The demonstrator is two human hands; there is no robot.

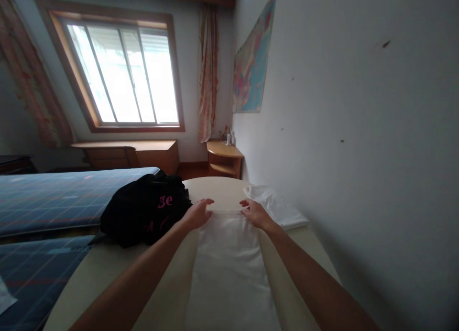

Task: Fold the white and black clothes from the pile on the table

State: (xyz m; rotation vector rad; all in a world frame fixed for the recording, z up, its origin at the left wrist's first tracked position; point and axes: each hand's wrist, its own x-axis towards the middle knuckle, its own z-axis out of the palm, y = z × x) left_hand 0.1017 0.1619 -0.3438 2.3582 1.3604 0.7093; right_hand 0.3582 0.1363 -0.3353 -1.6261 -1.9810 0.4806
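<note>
A white cloth [231, 269], perhaps a garment, lies in a long narrow strip on a round cream table [165, 283]. Its far edge runs straight between my two hands. At the far left corner, my left hand [199, 213] grips the cloth by its edge, with the forefinger held out past it. My right hand [254, 213] has the far right corner between thumb and fingers. The fingertips under the cloth are hidden. Just beyond my right hand sits another piece of white cloth [278, 206], loosely bunched. A black cloth heap [136, 209] with pink lettering rests left of my left hand.
On the left are mattresses with a blue checked cover [64, 192]. A white wall [358, 187] closes off the right side, with a map [251, 68] on it. Behind the table stand a wooden desk [154, 149] and a corner shelf [225, 150], under a window [122, 72].
</note>
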